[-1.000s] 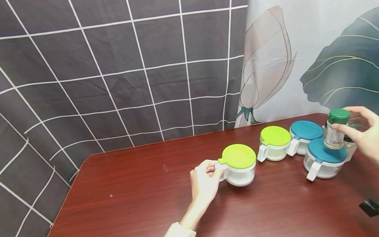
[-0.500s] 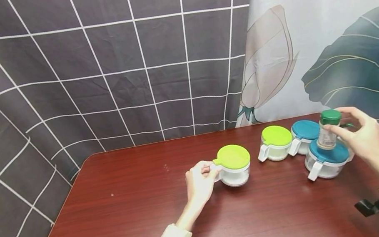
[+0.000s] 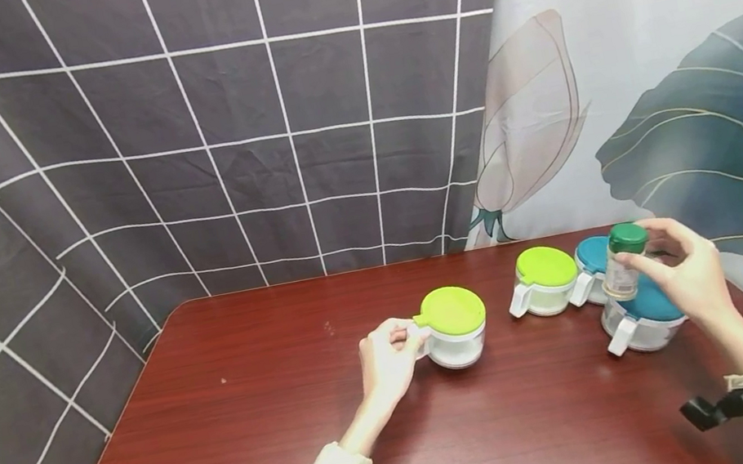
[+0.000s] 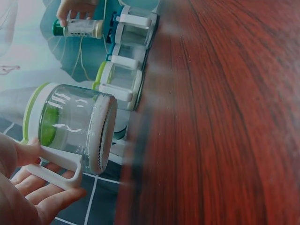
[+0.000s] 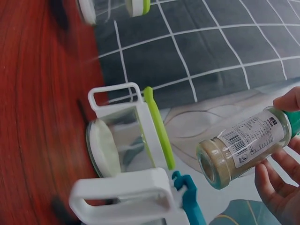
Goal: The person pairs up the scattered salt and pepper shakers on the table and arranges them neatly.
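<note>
My left hand (image 3: 388, 366) grips the white handle of a clear seasoning jar (image 3: 453, 321) with a lime-green lid. In the left wrist view this jar (image 4: 77, 124) appears raised off the table, its base toward the wood. My right hand (image 3: 696, 278) holds a glass spice bottle (image 3: 622, 277) by its green-cap end, between thumb and fingers. The bottle is slightly tilted and hangs in front of two blue-lidded jars. Its white barcode label (image 5: 253, 138) and pale brown contents show in the right wrist view.
A second lime-lidded jar (image 3: 546, 276) stands toward the back right. Beside it is a blue-lidded jar (image 3: 592, 255), partly hidden by the bottle. Another blue-lidded jar (image 3: 645, 325) stands nearer, below the right hand. All are on the reddish wooden table (image 3: 268, 449), with curtains behind.
My right hand has carried the spice bottle left across the blue-lidded jars. My left hand and its lime-lidded jar have shifted a little left, away from the other jars.
</note>
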`<state>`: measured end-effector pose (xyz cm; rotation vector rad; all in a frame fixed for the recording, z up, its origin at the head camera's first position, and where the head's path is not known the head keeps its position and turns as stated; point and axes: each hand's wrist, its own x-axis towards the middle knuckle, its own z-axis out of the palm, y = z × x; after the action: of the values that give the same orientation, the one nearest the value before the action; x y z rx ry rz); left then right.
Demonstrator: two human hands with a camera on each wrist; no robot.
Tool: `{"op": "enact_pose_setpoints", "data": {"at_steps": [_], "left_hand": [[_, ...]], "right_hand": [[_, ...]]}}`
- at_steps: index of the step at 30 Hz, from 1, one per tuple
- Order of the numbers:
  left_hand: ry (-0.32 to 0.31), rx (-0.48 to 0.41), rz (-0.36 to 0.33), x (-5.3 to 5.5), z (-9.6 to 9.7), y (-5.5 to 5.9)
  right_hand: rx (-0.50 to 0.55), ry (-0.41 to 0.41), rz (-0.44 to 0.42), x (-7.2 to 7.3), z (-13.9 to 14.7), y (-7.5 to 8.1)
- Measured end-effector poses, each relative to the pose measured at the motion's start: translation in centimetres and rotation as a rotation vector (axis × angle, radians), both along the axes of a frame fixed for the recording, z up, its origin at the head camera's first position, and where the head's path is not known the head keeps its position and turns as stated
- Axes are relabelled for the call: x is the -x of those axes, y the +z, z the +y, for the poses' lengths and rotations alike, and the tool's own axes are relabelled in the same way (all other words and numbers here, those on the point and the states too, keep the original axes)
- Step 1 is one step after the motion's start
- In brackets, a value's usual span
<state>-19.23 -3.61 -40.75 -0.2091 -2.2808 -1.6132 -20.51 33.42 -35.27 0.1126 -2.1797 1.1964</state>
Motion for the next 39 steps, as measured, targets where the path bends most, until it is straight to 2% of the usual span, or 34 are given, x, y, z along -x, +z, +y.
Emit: {"op": "enact_pose_setpoints", "data": {"at_steps": [12, 26, 39], "left_hand": [[0.031, -0.001, -0.023, -0.1, -0.8, 0.0], [0.052, -0.006, 0.014, 0.1, -1.7, -0.1], [0.084, -0.001, 0.012, 0.0, -2.6, 0.1]], "right_hand": [[-0.05, 0.032, -0.017, 0.7, -1.3, -0.7], [-0.028, 0.089, -0.025, 1.5, -3.8, -0.5], [-0.002, 0.115, -0.035, 2.2, -4.8, -0.8]]}}
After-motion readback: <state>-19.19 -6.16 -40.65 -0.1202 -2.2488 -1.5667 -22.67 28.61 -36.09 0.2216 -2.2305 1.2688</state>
